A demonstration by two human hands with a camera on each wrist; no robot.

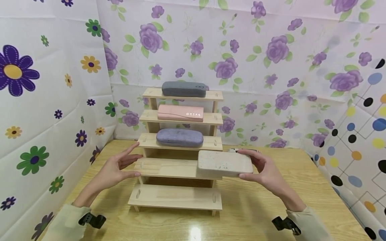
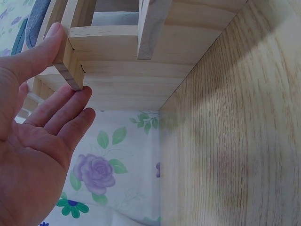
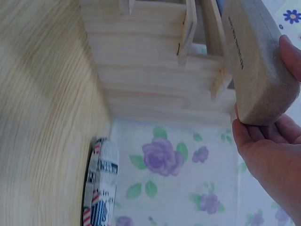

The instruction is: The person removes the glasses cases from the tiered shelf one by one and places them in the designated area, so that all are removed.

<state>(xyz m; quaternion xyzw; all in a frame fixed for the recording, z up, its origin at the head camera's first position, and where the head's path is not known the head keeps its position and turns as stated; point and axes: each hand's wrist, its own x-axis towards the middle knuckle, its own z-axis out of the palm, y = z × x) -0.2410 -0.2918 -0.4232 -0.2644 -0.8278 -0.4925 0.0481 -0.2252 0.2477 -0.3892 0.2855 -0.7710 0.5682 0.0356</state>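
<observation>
My right hand [image 1: 266, 172] grips a cream glasses case [image 1: 224, 162] by its right end, thumb in front and fingers behind. The case overlaps the right part of the second tier from the bottom; I cannot tell whether it touches the wood. Small print shows on its underside in the right wrist view. My left hand [image 2: 37, 132] holds the left end of a plank on the stepped wooden rack [image 1: 175, 197], between thumb and fingers. Higher tiers bear a blue-purple glasses case [image 1: 180, 137], a pink one [image 1: 181, 113] and a grey one [image 1: 184, 89] on top.
Behind the cream case, a case with printed lettering and red stripes [image 3: 101, 181] lies on the wooden table [image 1: 256, 207], right of the rack. Flowered cloth [image 1: 187, 40] hangs behind, with patterned cloth at both sides.
</observation>
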